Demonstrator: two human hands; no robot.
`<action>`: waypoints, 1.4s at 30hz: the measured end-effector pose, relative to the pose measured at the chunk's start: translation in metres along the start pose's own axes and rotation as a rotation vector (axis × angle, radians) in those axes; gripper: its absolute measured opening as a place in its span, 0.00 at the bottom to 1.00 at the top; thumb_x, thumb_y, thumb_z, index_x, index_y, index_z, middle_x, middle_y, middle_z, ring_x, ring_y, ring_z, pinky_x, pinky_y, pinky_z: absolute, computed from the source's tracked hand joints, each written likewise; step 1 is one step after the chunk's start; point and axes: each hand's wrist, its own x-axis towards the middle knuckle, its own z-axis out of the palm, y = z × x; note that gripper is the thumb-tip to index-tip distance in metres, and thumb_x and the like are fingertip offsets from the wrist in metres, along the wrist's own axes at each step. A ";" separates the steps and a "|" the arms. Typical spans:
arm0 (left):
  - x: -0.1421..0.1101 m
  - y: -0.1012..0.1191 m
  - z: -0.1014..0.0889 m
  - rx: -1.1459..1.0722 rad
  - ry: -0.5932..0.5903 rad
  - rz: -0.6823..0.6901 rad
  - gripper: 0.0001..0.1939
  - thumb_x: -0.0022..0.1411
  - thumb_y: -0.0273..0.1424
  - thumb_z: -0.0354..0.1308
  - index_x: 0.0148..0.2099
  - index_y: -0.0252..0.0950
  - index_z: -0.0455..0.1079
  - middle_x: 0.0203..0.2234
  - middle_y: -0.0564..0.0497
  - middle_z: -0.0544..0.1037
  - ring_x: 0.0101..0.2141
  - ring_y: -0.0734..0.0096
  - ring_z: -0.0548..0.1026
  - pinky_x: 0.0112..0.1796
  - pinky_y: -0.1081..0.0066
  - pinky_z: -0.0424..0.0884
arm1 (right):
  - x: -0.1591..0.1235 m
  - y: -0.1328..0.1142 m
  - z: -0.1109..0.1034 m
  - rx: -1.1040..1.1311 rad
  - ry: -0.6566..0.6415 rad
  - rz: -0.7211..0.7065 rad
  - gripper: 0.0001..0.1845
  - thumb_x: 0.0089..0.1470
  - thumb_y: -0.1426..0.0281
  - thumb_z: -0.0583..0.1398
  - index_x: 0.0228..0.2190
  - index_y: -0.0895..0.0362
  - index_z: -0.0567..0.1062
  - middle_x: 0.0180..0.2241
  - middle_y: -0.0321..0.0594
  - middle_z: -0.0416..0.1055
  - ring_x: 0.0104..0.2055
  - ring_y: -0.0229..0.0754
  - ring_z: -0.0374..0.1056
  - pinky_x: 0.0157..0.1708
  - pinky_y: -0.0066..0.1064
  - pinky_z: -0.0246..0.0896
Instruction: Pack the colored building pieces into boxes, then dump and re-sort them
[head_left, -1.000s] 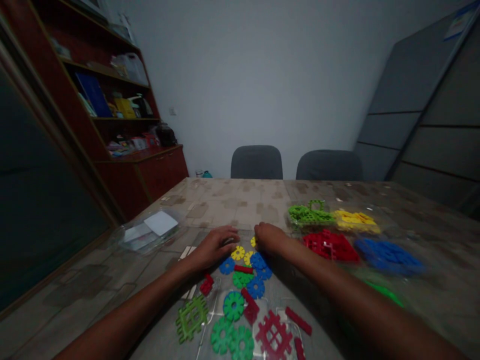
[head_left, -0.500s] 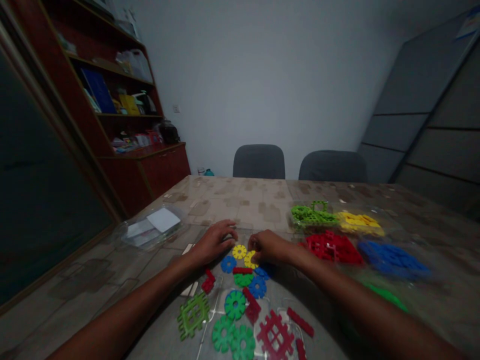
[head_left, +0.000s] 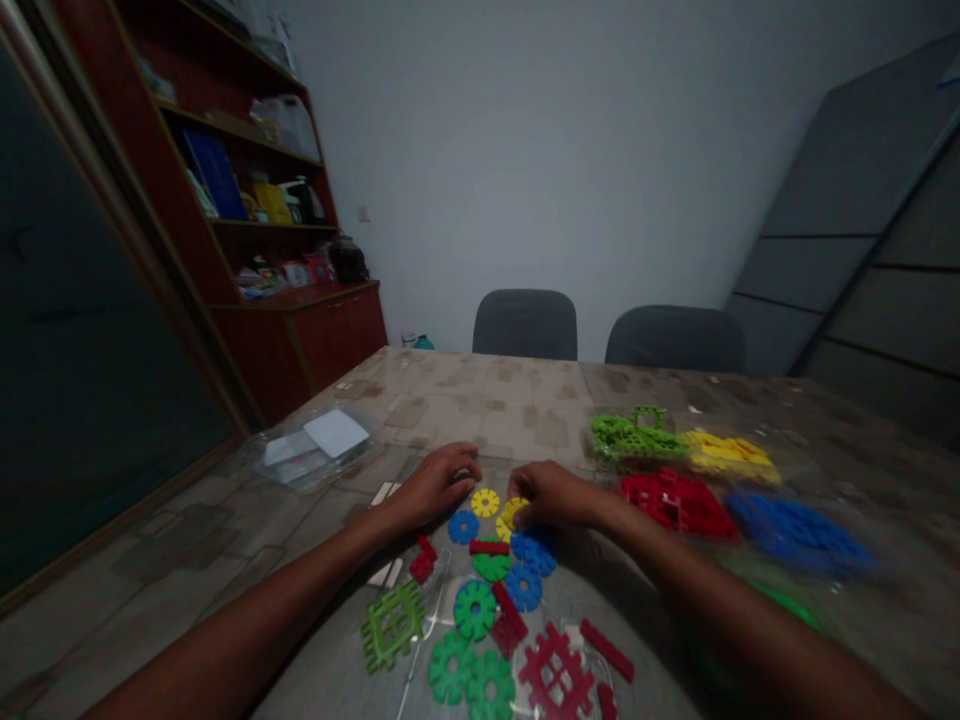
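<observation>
My right hand (head_left: 551, 493) pinches a yellow notched disc (head_left: 514, 513) between thumb and fingers. Another yellow piece (head_left: 502, 530) shows partly beneath it. My left hand (head_left: 441, 483) rests on the table with curved fingers, thumb apart from them, nothing visible in it. Between the hands lies a flat yellow disc (head_left: 485, 502), with a blue disc (head_left: 463, 526) just below. More blue discs (head_left: 534, 552) lie under my right wrist. A red bar (head_left: 489, 548) crosses a green disc (head_left: 491, 568). Nearer me are green discs (head_left: 475, 610) and a red lattice square (head_left: 556, 673).
At right stand clear trays of light-green pieces (head_left: 637, 438), yellow pieces (head_left: 731, 455), red pieces (head_left: 679, 503) and blue pieces (head_left: 799, 530). A clear tray with white cards (head_left: 336, 433) sits at left. A green lattice square (head_left: 393, 625) lies by my left forearm.
My right hand has raised and tilted the yellow disc a little, showing yellow below it. My left hand has barely moved. The whole view has shifted slightly.
</observation>
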 end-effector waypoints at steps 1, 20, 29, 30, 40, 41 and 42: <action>0.000 -0.001 0.000 0.000 0.002 0.000 0.08 0.60 0.27 0.57 0.40 0.38 0.76 0.56 0.41 0.73 0.57 0.53 0.70 0.57 0.57 0.64 | 0.000 0.001 0.000 0.003 0.008 -0.007 0.16 0.62 0.64 0.62 0.49 0.58 0.73 0.48 0.42 0.73 0.45 0.45 0.72 0.43 0.43 0.71; 0.002 -0.003 0.003 -0.007 0.014 0.023 0.09 0.60 0.24 0.56 0.40 0.37 0.76 0.55 0.40 0.74 0.57 0.56 0.71 0.57 0.60 0.64 | 0.008 -0.010 0.007 -0.030 0.008 -0.039 0.15 0.59 0.66 0.65 0.46 0.59 0.75 0.44 0.41 0.75 0.43 0.44 0.72 0.44 0.42 0.71; 0.001 -0.007 0.005 -0.008 0.018 0.020 0.09 0.60 0.25 0.57 0.40 0.37 0.77 0.55 0.42 0.74 0.57 0.56 0.71 0.57 0.62 0.64 | 0.027 -0.002 -0.003 0.074 0.124 -0.118 0.17 0.62 0.63 0.62 0.50 0.57 0.73 0.50 0.43 0.72 0.47 0.47 0.72 0.45 0.44 0.70; 0.002 -0.007 0.005 -0.008 0.017 0.023 0.09 0.60 0.25 0.57 0.40 0.37 0.77 0.54 0.42 0.75 0.56 0.56 0.71 0.57 0.62 0.64 | 0.030 -0.004 -0.002 0.069 0.133 -0.117 0.17 0.62 0.63 0.61 0.50 0.57 0.73 0.51 0.43 0.71 0.48 0.47 0.71 0.46 0.44 0.70; 0.002 -0.004 0.003 -0.021 0.016 0.002 0.09 0.59 0.24 0.57 0.39 0.36 0.77 0.54 0.39 0.74 0.56 0.54 0.71 0.57 0.61 0.64 | 0.008 0.006 -0.010 0.182 0.130 -0.171 0.12 0.62 0.64 0.62 0.43 0.59 0.76 0.43 0.39 0.75 0.41 0.43 0.73 0.41 0.39 0.71; 0.002 -0.003 0.003 -0.025 0.014 0.002 0.09 0.59 0.23 0.57 0.39 0.36 0.77 0.54 0.40 0.74 0.56 0.55 0.71 0.57 0.61 0.64 | 0.003 0.009 -0.011 0.208 0.146 -0.178 0.09 0.61 0.66 0.63 0.40 0.59 0.76 0.39 0.38 0.76 0.39 0.42 0.73 0.40 0.36 0.70; 0.002 -0.002 0.003 -0.028 0.013 0.002 0.09 0.59 0.23 0.57 0.39 0.36 0.77 0.55 0.40 0.74 0.56 0.55 0.71 0.57 0.61 0.64 | -0.001 0.013 -0.012 0.234 0.170 -0.179 0.06 0.59 0.69 0.63 0.37 0.60 0.77 0.36 0.37 0.76 0.37 0.40 0.72 0.38 0.33 0.68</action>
